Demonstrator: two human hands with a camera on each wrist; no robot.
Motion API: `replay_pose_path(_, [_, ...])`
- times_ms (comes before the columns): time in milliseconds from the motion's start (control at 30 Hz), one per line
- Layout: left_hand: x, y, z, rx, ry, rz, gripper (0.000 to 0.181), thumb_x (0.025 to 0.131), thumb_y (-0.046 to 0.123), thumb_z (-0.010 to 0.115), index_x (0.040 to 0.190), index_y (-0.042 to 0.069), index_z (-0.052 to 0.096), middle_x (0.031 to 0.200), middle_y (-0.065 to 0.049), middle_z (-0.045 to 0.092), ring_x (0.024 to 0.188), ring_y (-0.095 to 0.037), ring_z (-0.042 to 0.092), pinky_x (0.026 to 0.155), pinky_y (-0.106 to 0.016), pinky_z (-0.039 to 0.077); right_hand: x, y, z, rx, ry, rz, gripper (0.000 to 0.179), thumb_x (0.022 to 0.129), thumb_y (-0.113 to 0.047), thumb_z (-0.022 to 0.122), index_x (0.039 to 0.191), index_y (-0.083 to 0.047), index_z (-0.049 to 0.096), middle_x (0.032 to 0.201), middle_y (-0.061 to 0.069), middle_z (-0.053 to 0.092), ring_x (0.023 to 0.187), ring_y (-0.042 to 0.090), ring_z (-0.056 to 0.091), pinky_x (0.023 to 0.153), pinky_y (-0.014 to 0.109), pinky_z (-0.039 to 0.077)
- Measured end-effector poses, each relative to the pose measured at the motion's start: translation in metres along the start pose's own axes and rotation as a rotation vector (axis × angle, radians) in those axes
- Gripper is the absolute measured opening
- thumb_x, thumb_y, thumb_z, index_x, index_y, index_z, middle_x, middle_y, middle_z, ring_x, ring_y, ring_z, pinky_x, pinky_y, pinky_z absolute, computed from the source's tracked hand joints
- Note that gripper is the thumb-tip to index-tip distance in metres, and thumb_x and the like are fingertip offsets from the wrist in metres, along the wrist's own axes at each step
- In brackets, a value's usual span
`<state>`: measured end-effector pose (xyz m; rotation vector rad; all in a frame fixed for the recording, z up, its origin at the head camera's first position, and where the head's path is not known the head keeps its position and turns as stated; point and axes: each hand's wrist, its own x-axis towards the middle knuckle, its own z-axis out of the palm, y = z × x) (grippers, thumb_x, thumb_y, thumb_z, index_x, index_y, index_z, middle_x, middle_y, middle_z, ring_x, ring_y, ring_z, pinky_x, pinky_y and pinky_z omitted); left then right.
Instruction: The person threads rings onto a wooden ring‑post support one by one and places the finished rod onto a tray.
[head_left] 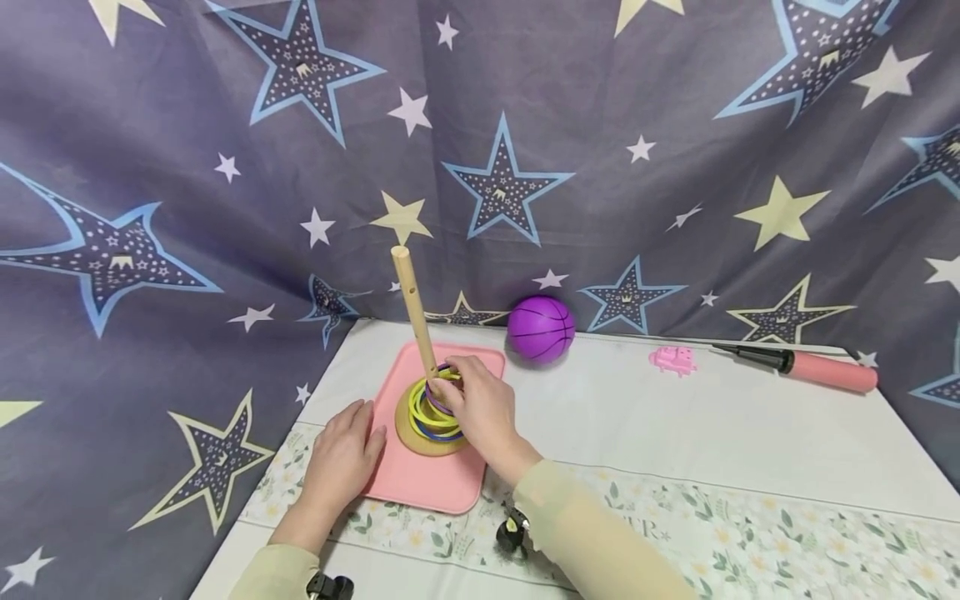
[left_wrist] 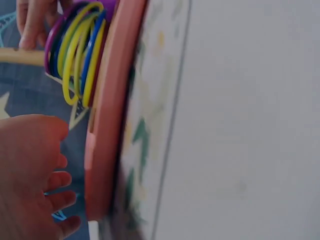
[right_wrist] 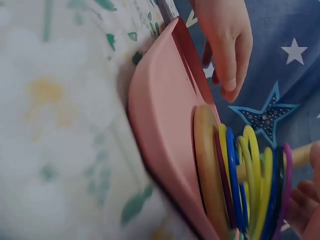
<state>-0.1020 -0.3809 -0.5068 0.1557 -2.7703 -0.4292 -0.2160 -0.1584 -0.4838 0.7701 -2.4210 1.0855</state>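
Note:
A wooden post point(head_left: 415, 312) rises from a round wooden base point(head_left: 424, 448) on a pink tray point(head_left: 420, 492). Yellow, blue and purple rings point(head_left: 426, 423) are stacked loosely round the post's foot. The person's right hand point(head_left: 483, 408) reaches in from the right, pinching the purple ring point(right_wrist: 286, 190) at the top of the stack with thumb and fingers close to the post. At the tray's left edge is the left hand point(head_left: 339, 454), fingers relaxed and holding nothing. In the left wrist view its palm side point(left_wrist: 30, 170) faces the tray.
A purple basketball point(head_left: 542, 330) stands behind the tray, near the starry curtain point(head_left: 600, 208). Farther right lie a small pink toy point(head_left: 674, 360) and a pump with a coral barrel point(head_left: 828, 372). A floral band runs across the white tablecloth point(head_left: 637, 417).

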Motion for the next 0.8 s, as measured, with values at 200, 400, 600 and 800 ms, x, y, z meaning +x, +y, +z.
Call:
replay_pose_path(200, [0.001, 0.026, -0.006, 0.011, 0.051, 0.078, 0.055, 0.109, 0.023, 0.067, 0.154, -0.007, 0.057, 0.158, -0.029, 0.055, 0.15, -0.049, 0.047, 0.124, -0.07, 0.035, -0.02, 0.018, -0.026, -0.068, 0.03, 0.023, 0.043, 0.106, -0.043, 0.074, 0.139, -0.017, 0.072, 0.122, 0.003, 0.076, 0.1, 0.02, 0.074, 0.077, 0.05, 0.064])
replay_pose_path(400, [-0.009, 0.054, -0.005, -0.002, 0.091, 0.168, 0.059, 0.108, 0.026, 0.071, 0.155, -0.006, 0.057, 0.16, -0.028, 0.054, 0.155, -0.048, 0.042, 0.129, -0.068, 0.028, -0.051, 0.041, -0.047, -0.156, 0.019, 0.069, 0.044, 0.107, -0.042, 0.074, 0.141, -0.014, 0.071, 0.131, 0.005, 0.075, 0.106, 0.028, 0.075, 0.086, 0.052, 0.065])
replay_pose_path(600, [-0.013, 0.071, -0.003, -0.005, 0.098, 0.186, 0.063, 0.108, 0.03, 0.072, 0.158, -0.003, 0.055, 0.168, -0.024, 0.046, 0.161, -0.045, 0.034, 0.132, -0.07, 0.02, -0.069, 0.059, -0.069, -0.206, -0.003, 0.099, 0.048, 0.108, -0.044, 0.072, 0.142, -0.01, 0.071, 0.134, 0.01, 0.075, 0.113, 0.035, 0.075, 0.096, 0.055, 0.063])
replay_pose_path(800, [-0.018, 0.085, 0.002, 0.028, 0.137, 0.257, 0.067, 0.103, 0.027, 0.078, 0.158, -0.002, 0.056, 0.167, -0.023, 0.049, 0.161, -0.046, 0.035, 0.132, -0.07, 0.02, -0.076, 0.07, -0.087, -0.219, -0.022, 0.104, 0.051, 0.108, -0.043, 0.072, 0.144, -0.007, 0.069, 0.138, 0.012, 0.073, 0.123, 0.037, 0.071, 0.103, 0.058, 0.06])
